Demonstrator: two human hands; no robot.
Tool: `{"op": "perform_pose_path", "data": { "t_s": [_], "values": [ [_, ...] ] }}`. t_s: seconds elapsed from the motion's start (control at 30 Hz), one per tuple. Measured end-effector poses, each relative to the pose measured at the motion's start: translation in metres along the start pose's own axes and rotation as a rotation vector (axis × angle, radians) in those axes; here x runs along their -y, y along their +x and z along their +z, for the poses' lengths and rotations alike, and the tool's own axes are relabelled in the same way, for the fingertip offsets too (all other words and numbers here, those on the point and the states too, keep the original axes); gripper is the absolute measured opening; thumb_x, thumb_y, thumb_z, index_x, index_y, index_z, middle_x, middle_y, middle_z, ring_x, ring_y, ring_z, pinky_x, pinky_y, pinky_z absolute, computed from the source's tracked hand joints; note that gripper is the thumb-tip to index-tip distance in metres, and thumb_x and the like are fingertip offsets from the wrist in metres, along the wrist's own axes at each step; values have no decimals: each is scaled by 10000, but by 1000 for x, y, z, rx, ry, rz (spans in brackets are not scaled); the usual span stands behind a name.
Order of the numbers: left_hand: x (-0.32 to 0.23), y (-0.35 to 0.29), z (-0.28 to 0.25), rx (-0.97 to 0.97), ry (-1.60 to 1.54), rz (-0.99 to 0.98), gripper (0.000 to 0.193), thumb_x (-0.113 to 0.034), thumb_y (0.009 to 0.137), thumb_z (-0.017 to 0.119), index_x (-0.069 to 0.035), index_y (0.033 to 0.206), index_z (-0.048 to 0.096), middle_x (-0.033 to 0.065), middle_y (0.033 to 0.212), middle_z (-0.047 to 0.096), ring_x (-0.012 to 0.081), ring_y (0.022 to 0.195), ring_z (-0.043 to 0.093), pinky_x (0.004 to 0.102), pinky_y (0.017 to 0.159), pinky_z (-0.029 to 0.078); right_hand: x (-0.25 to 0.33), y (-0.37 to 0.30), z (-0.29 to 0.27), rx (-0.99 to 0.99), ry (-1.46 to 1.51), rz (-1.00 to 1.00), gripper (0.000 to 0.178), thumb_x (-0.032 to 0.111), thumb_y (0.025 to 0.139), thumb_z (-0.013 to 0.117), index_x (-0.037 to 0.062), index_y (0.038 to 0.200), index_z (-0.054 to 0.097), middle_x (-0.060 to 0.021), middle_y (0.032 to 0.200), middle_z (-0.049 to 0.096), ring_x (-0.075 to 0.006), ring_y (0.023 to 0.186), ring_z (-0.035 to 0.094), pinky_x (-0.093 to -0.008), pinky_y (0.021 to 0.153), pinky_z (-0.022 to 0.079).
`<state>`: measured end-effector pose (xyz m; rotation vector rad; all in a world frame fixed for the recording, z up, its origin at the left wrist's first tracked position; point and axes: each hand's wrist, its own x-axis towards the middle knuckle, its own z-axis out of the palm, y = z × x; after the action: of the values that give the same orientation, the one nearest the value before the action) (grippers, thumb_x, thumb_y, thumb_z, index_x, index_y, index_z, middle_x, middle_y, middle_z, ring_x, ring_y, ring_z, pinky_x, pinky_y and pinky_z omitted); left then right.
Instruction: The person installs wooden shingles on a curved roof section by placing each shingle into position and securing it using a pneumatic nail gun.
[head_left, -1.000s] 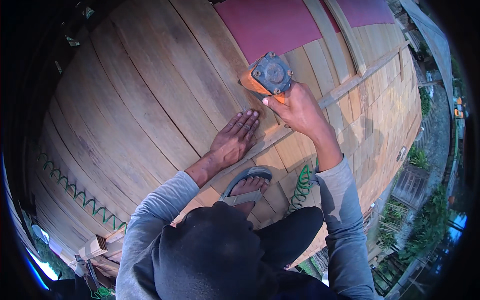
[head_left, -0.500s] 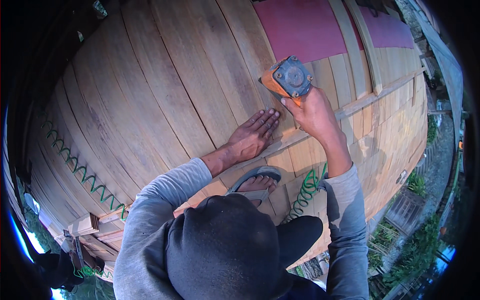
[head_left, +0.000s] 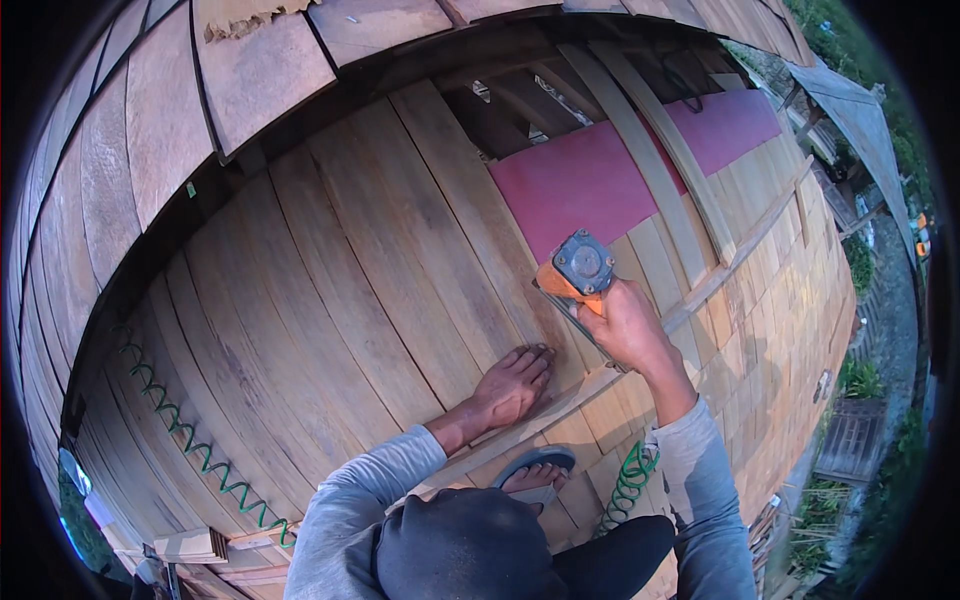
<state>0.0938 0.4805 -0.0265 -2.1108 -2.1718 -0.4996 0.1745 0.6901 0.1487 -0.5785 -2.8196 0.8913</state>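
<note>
**Sander on the planks, left palm flat beside it**

The right hand [head_left: 628,328] is clenched around the grip of an orange sander [head_left: 575,275], whose grey round motor cap faces up toward the camera. The tool's base lies against the plank wall [head_left: 330,300], just below the lower edge of a red sheet [head_left: 590,180] that covers part of the boards. The left hand [head_left: 512,385] grasps nothing: it lies open, palm down and fingers spread, pressed on the planks a little to the left of and below the sander, near it but not touching.

A thin wooden batten [head_left: 560,410] runs slantwise under both hands, from the lower left up to the right. Below it a foot in a blue sandal [head_left: 535,470] rests on the boards, and a green coiled hose [head_left: 630,485] hangs just beside it (a second stretch of the same green coil trails along the planks at far left [head_left: 190,440]). Both arms wear grey sleeves [head_left: 370,490]. Greenery and a roof show past the wall's right edge.
</note>
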Motion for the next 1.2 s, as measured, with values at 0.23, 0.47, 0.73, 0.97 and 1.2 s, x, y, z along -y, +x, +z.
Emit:
{"op": "perform_pose_path", "data": {
  "t_s": [0.23,0.47,0.73,0.97,1.2],
  "values": [
    [119,65,-90,-214,194,-207,639,-451,1006,651,-36,1485,575,179,1621,486,349,1540,414,510,1291,307,53,147,-54,-171,-71,-172,352,172,903,780,4,1206,719,-275,1014,744,-493,985,705,-511,861,572],
    [146,96,-94,84,375,-298,899,-695,1067,354,-86,1717,232,144,1801,175,320,1673,122,551,1357,81,115,277,-64,-80,-80,-179,591,363,977,688,94,1495,595,-197,1601,524,-349,1484,487,-461,1216,402],
    [143,95,-105,109,350,-300,902,-682,1065,375,-51,1700,267,163,1793,195,331,1672,126,559,1353,83,120,328,-50,-153,-138,-161,539,368,980,684,103,1446,630,-191,1512,592,-346,1410,553,-461,1167,443],
    [144,89,-104,79,361,-312,889,-667,1062,395,-44,1688,297,172,1780,230,334,1660,173,550,1352,112,131,344,-29,-195,-186,-243,495,372,983,681,112,1404,661,-186,1435,651,-342,1346,611,-462,1124,480],
    [141,92,-98,59,365,-294,889,-662,1054,413,-47,1686,299,163,1780,233,331,1656,183,536,1355,116,167,320,-15,-77,-293,-338,454,376,986,678,120,1361,692,-181,1357,710,-339,1281,668,-463,1081,516]
  ]
}}
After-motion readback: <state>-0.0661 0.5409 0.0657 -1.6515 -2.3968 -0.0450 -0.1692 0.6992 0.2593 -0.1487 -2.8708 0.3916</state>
